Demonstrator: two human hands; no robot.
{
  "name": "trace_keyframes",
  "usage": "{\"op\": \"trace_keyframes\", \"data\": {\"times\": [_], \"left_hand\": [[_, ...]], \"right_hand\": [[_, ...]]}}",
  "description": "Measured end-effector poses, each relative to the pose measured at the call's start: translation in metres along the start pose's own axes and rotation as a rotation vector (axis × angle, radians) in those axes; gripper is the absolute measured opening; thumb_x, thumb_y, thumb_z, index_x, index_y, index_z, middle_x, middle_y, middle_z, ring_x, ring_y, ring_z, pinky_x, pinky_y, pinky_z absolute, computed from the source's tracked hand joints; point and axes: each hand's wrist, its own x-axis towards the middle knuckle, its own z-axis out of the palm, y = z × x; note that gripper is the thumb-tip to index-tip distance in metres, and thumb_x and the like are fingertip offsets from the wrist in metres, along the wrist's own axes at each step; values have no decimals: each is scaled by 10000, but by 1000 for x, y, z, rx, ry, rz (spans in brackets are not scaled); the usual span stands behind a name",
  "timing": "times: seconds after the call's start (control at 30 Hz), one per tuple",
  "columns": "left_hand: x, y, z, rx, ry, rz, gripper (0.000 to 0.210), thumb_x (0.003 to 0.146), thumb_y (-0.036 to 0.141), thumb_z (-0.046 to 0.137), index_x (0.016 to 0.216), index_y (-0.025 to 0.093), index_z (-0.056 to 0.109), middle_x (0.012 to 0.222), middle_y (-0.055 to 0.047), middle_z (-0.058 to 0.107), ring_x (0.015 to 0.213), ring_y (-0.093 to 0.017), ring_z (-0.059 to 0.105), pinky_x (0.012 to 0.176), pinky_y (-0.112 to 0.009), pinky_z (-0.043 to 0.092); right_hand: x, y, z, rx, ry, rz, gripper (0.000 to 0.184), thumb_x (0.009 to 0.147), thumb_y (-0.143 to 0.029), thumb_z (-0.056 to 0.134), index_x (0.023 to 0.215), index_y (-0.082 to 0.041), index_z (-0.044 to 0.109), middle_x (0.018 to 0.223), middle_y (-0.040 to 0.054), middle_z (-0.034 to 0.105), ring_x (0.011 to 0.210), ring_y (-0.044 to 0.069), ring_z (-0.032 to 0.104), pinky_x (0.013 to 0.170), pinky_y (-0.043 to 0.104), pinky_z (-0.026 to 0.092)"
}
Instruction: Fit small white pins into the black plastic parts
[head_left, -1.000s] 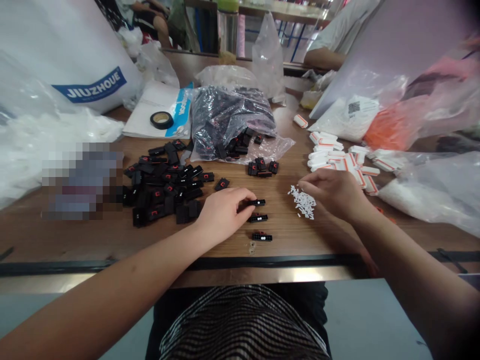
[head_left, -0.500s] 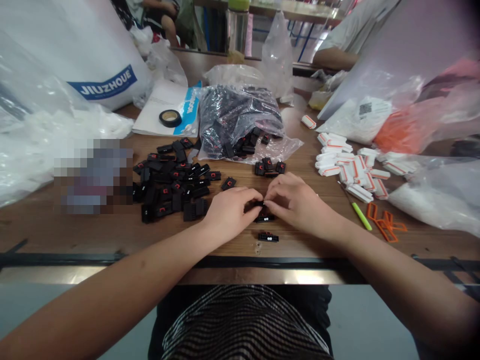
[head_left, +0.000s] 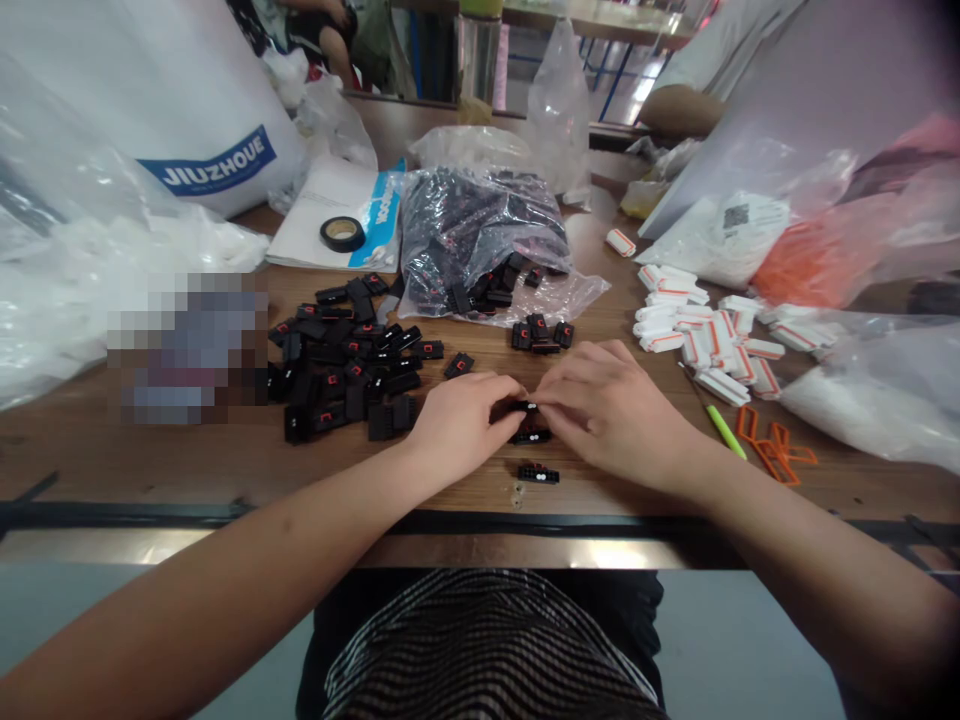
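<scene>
A small black plastic connector housing (head_left: 529, 407) shows two white dots on its near side. My left hand (head_left: 461, 420) pinches its left part between thumb and fingers. My right hand (head_left: 611, 410) has thumb and fingertips closed at its right end, partly hiding it. Just below lies a second black housing (head_left: 532, 437) with white dots, and nearer the table edge a third one (head_left: 538, 475). Beyond my fingers sits a small group of black housings (head_left: 541, 333) with red parts. A larger loose pile of black housings (head_left: 345, 355) spreads left of my left hand.
Behind is a clear bag of black housings (head_left: 484, 235). At right are white pieces with orange stripes (head_left: 709, 335), a green-handled pick (head_left: 726, 432) and orange frames (head_left: 772, 450). A tape roll (head_left: 343, 234) rests on a booklet (head_left: 307, 215). Other people sit beyond the table.
The white dots on the held housing now show between my hands. My right hand has shifted slightly right, its fingers a little more raised; the left has hardly moved.
</scene>
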Motion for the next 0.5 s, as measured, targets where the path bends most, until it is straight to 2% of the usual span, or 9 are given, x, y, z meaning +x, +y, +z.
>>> {"op": "trace_keyframes", "data": {"times": [0.13, 0.27, 0.37, 0.5], "left_hand": [[-1, 0, 0, -25, 1, 6, 156, 850, 215, 673, 998, 226, 719, 770, 11, 654, 674, -154, 574, 686, -299, 460], [-1, 1, -1, -39, -13, -4, 147, 843, 215, 668, 980, 221, 723, 737, 13, 640, 646, -147, 551, 670, -298, 446], [-1, 1, -3, -44, -27, 4, 140, 835, 210, 661, 960, 217, 724, 708, 14, 625, 640, -147, 545, 662, -301, 442], [-2, 2, -6, -58, -46, 23, 199, 820, 179, 636, 999, 216, 714, 763, 2, 644, 671, -152, 558, 660, -306, 448]], "right_hand": [[-1, 2, -1, 22, -24, -7, 207, 913, -229, 550, 905, -229, 757, 937, 59, 729, 911, 240, 584, 811, 399, 347], [7, 32, -4, 49, 67, 86, 241, 910, -290, 540, 941, -228, 770, 971, 64, 727, 925, 242, 604, 817, 390, 382], [18, 60, -2, -22, 75, 194, 255, 886, -318, 554, 934, -201, 775, 925, 80, 721, 908, 250, 618, 809, 387, 396], [29, 70, 6, -172, 11, 167, 237, 841, -361, 614, 942, -220, 776, 893, 78, 713, 919, 274, 606, 804, 400, 359]]}}
